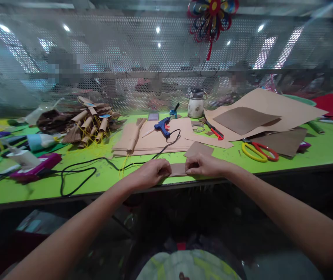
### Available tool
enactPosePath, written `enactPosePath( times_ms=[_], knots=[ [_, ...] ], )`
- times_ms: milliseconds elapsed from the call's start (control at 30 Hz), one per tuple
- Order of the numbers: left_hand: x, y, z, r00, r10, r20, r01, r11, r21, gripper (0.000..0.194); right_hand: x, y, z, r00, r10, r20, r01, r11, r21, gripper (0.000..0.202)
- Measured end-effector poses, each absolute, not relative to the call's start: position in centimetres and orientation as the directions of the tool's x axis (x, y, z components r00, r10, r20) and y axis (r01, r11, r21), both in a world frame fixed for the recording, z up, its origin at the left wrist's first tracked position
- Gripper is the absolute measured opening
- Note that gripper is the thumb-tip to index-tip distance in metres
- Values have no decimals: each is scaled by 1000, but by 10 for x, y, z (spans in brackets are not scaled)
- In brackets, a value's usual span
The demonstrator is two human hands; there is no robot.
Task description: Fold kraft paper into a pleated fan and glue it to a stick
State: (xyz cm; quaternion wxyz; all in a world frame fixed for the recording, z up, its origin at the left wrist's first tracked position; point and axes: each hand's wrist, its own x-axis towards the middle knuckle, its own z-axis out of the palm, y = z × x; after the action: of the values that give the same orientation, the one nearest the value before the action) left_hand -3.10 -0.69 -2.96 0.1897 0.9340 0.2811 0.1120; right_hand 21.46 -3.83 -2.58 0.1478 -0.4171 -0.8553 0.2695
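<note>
A small strip of brown paper lies at the table's front edge between my hands. My left hand is closed with its fingers on the strip's left end. On the right end, my right hand pinches the paper between thumb and fingers. Just behind my right hand lies a loose piece of brown paper. Farther back, a blue glue gun rests on stacked kraft paper sheets, beside a rolled paper bundle.
Yellow-and-red scissors, a red-handled cutter and large paper sheets lie to the right. A black cord crosses the green table toward a purple power strip. Paper rolls with yellow string are piled left; a bottle stands behind.
</note>
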Motion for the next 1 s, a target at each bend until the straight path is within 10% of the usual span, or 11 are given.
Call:
enactPosePath(
  times_ms=[633, 1000],
  knots=[
    [-30, -5, -26, 845, 528, 83, 456, -793, 404, 15, 216, -36, -28, -643, 766, 12, 585, 502, -637, 9],
    [-25, -11, -13, 852, 523, 39, 489, -819, 302, 19, 219, -50, -47, -637, 732, 243, 574, 660, -484, 11]
  ],
)
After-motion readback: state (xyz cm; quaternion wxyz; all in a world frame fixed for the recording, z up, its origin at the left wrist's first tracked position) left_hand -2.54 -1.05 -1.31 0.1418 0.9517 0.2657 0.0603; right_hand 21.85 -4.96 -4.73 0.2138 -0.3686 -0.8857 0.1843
